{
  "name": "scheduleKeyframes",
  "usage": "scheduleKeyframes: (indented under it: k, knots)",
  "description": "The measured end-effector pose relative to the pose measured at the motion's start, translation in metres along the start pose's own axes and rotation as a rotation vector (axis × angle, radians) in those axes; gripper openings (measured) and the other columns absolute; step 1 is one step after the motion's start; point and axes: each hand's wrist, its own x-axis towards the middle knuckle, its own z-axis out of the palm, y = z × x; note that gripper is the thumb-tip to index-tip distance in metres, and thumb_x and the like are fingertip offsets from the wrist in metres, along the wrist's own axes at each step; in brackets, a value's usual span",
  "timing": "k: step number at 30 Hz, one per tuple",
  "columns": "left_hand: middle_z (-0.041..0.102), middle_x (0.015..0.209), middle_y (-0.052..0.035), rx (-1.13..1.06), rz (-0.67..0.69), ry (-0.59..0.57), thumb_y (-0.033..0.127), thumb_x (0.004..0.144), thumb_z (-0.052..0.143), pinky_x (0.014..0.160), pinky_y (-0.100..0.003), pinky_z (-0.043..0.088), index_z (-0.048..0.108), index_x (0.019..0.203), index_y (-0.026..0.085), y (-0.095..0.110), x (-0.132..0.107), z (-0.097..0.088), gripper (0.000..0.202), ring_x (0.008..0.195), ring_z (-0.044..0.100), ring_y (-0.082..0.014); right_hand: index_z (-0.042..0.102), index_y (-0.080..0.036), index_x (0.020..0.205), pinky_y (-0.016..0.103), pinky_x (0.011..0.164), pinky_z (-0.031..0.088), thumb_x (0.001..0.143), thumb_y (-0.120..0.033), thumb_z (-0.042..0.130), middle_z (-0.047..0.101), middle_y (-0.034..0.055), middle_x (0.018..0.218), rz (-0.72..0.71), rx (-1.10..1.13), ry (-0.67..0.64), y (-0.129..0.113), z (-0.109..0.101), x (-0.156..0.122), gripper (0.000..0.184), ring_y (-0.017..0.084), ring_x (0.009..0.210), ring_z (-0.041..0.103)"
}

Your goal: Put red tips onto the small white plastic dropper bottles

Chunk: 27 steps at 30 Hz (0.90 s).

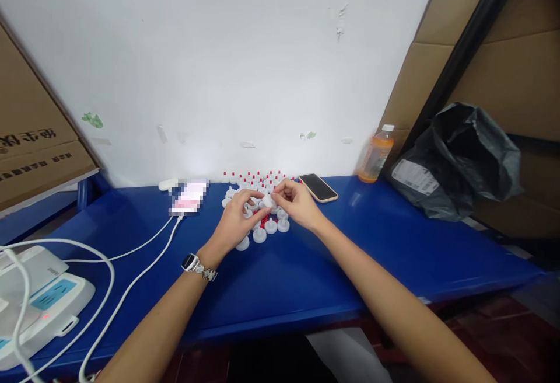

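Both my hands meet over a cluster of white nozzle caps (259, 235) on the blue table. Between the fingertips of my left hand (238, 219) is one white nozzle cap (268, 201), lifted above the others. My right hand (298, 201) pinches at the same cap from the right; whether a small red tip is in those fingers is too small to tell. Small loose red tips (264, 219) lie in a pile under my hands, partly hidden. Behind them, several white caps stand upright with red tips (258, 173) on top, near the wall.
A dark-screened phone (319, 188) lies right of the caps, and a lit phone (189, 197) with a cable lies left. A power strip (65, 295) with white cables is at the left front. An orange bottle (376, 154) and a grey plastic bag (455, 164) stand at the right.
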Motion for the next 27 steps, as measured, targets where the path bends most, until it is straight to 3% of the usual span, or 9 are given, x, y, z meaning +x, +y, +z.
scheduleKeyframes:
  k: [4, 7, 12, 17, 22, 25, 27]
  knots:
    - [0.068, 0.108, -0.0052, 0.028, 0.021, -0.013, 0.043, 0.093, 0.054, 0.073, -0.032, 0.049, 0.064, 0.106, 0.022, 0.005, 0.008, 0.000, 0.027, 0.088, 0.061, -0.0187, 0.050, -0.021, 0.069, 0.024, 0.051, 0.031, 0.069, -0.022, 0.062, 0.047, -0.0066, 0.055, 0.060, -0.165, 0.059, 0.006, -0.026, -0.009, 0.012, 0.010, 0.051, 0.041]
    - [0.070, 0.097, -0.0047, 0.084, 0.057, -0.097, 0.039, 0.094, 0.050, 0.075, -0.034, 0.049, 0.066, 0.095, 0.022, 0.003, 0.019, 0.000, 0.023, 0.087, 0.062, -0.0198, 0.050, -0.021, 0.065, 0.024, 0.051, 0.030, 0.065, -0.019, 0.063, 0.047, -0.0067, 0.053, 0.122, -0.328, -0.043, 0.010, -0.036, -0.015, 0.013, 0.010, 0.050, 0.042]
    - [0.071, 0.088, -0.0051, 0.134, 0.070, -0.210, 0.036, 0.091, 0.051, 0.071, -0.035, 0.048, 0.068, 0.088, 0.021, -0.002, 0.037, 0.004, 0.023, 0.079, 0.062, -0.0207, 0.056, -0.021, 0.070, 0.024, 0.052, 0.031, 0.067, -0.017, 0.063, 0.056, -0.0045, 0.058, 0.120, -0.493, -0.165, 0.015, -0.034, -0.020, 0.008, 0.011, 0.053, 0.049]
    - [0.070, 0.091, -0.0047, 0.124, 0.091, -0.121, 0.036, 0.094, 0.050, 0.078, -0.036, 0.048, 0.066, 0.092, 0.021, -0.003, 0.035, 0.006, 0.023, 0.084, 0.062, -0.0205, 0.060, -0.021, 0.083, 0.025, 0.055, 0.034, 0.078, -0.027, 0.063, 0.060, -0.0035, 0.060, 0.113, -0.527, -0.108, 0.015, -0.034, -0.018, 0.008, 0.013, 0.054, 0.053]
    - [0.068, 0.091, -0.0045, 0.156, 0.125, -0.056, 0.037, 0.095, 0.049, 0.082, -0.037, 0.047, 0.064, 0.093, 0.021, -0.006, 0.026, 0.003, 0.023, 0.086, 0.061, -0.0211, 0.065, -0.020, 0.091, 0.028, 0.062, 0.037, 0.085, -0.033, 0.060, 0.065, 0.0014, 0.070, 0.055, -0.692, 0.036, 0.017, -0.030, 0.008, 0.015, 0.016, 0.064, 0.056]
    - [0.068, 0.091, -0.0039, 0.167, 0.129, -0.061, 0.035, 0.096, 0.049, 0.082, -0.037, 0.046, 0.064, 0.092, 0.022, -0.007, 0.024, 0.002, 0.021, 0.086, 0.060, -0.0210, 0.066, -0.019, 0.103, 0.031, 0.072, 0.039, 0.086, -0.032, 0.060, 0.071, 0.0069, 0.084, 0.043, -0.844, -0.018, 0.022, -0.022, 0.037, 0.023, 0.020, 0.076, 0.061]
    - [0.068, 0.091, -0.0036, 0.175, 0.130, -0.072, 0.033, 0.096, 0.049, 0.082, -0.037, 0.046, 0.064, 0.092, 0.022, -0.006, 0.024, 0.002, 0.020, 0.086, 0.060, -0.0210, 0.068, -0.018, 0.100, 0.035, 0.080, 0.040, 0.085, -0.033, 0.061, 0.072, 0.0102, 0.088, 0.087, -0.958, -0.078, 0.026, -0.016, 0.056, 0.023, 0.024, 0.084, 0.063]
